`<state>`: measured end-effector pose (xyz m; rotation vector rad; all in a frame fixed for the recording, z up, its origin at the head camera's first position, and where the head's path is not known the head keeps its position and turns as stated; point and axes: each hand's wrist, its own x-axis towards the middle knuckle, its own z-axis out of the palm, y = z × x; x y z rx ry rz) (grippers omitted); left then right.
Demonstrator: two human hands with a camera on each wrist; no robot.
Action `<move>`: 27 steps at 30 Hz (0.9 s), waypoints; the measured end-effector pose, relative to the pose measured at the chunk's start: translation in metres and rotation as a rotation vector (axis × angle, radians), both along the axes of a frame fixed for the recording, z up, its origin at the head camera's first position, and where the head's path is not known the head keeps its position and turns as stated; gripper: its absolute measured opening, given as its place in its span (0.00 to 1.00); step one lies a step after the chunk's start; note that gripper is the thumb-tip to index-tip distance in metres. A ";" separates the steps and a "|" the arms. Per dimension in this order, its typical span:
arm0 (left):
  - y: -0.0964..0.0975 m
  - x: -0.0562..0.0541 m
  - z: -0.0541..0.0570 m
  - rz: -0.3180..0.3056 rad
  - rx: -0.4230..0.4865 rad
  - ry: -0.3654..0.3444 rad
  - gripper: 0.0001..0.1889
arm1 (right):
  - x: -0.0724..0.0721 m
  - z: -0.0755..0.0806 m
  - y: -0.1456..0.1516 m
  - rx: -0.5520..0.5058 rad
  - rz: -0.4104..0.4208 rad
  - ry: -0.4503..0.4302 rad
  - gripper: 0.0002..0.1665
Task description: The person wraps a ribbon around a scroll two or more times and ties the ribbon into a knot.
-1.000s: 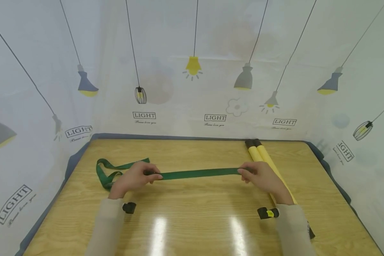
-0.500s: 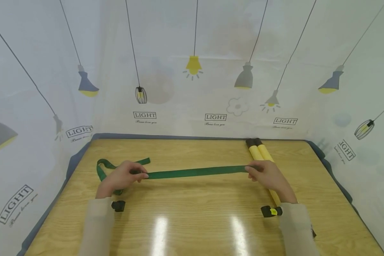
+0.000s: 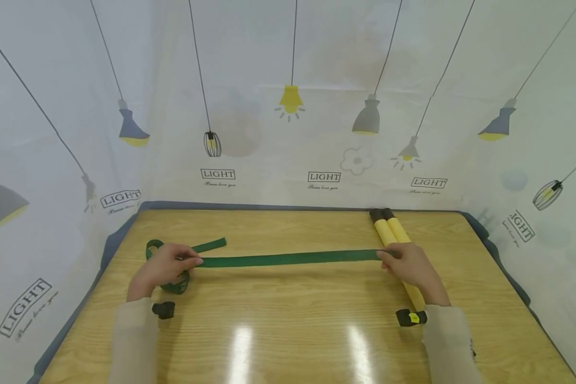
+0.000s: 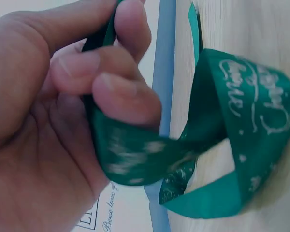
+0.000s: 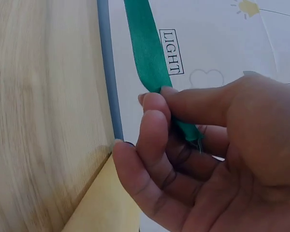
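Note:
A green ribbon [image 3: 288, 259] is stretched nearly level between both hands above the table. My left hand [image 3: 165, 264] pinches it between thumb and fingers. From that hand the rest of the ribbon [image 4: 261, 106] hangs and loops beside the palm, pale lettering printed on it; its far tail [image 3: 211, 245] lies on the table. At the other side my right hand [image 3: 410, 266] pinches the ribbon near one end. In the right wrist view the frayed tip [image 5: 195, 137] pokes out below the thumb.
Two yellow rods [image 3: 392, 232] with black ends lie side by side at the right, partly beneath the right hand and forearm. The wooden table [image 3: 288, 330] is bordered at the back and sides by a printed white cloth [image 3: 278, 149].
My left hand has slid left along the ribbon and my right hand has moved slightly right. The stretch of ribbon between them has grown longer.

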<state>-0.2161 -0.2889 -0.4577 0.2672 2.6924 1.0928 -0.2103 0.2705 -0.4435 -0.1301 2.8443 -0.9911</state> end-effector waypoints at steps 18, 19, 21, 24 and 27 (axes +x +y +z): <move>0.003 0.002 -0.004 0.086 -0.134 -0.095 0.15 | 0.004 -0.005 -0.005 0.126 -0.069 -0.029 0.17; 0.005 0.002 -0.005 0.086 -0.141 -0.101 0.15 | 0.004 -0.006 -0.006 0.127 -0.072 -0.034 0.16; 0.007 0.002 -0.005 0.081 -0.154 -0.107 0.15 | 0.003 -0.007 -0.008 0.124 -0.079 -0.057 0.16; 0.011 0.004 -0.005 0.088 -0.176 -0.113 0.16 | 0.003 -0.010 -0.010 0.136 -0.088 -0.073 0.17; 0.013 0.005 -0.005 0.099 -0.202 -0.113 0.15 | 0.003 -0.010 -0.010 0.162 -0.090 -0.083 0.20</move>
